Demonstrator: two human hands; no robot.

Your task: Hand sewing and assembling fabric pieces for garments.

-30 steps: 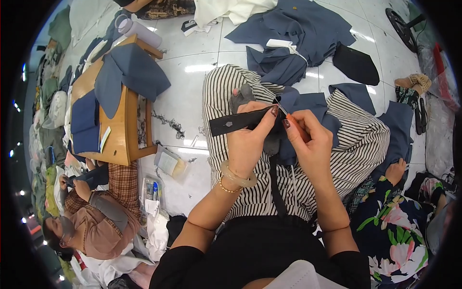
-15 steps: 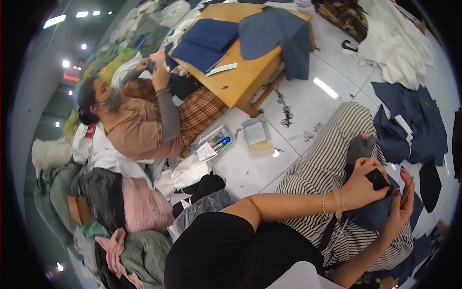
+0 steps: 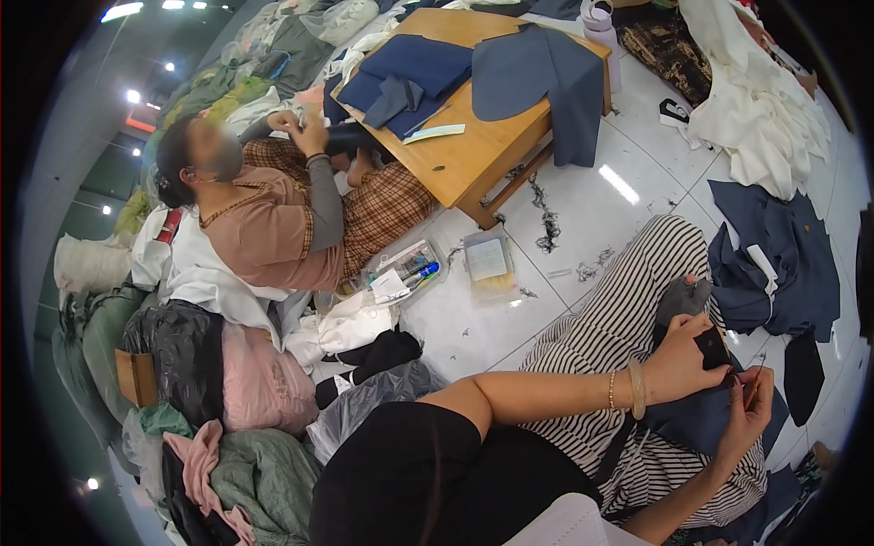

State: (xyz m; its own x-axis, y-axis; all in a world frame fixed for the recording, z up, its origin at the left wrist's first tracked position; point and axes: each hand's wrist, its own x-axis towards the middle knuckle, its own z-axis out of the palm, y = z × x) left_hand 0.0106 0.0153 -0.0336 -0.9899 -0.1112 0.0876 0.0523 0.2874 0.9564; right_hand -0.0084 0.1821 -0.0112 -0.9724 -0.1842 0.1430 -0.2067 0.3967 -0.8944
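My left hand grips a dark navy fabric piece that lies over my lap, on striped trousers. Its fingers pinch the cloth's black upper edge near a grey sock. My right hand is just to the right of it, fingers pinched on a thin tool, too small to identify, against the same cloth. A bangle and bead bracelet sit on my left wrist.
Another person sits on the floor at left, handling cloth beside a low wooden table stacked with blue fabric. Clear plastic boxes of small supplies lie on the white tiles. Navy garment pieces, white cloth and bags of clothing surround us.
The view has swung left, so my hands now sit at the lower right and the seated person and table fill the left. Both hands stay on the navy cloth.
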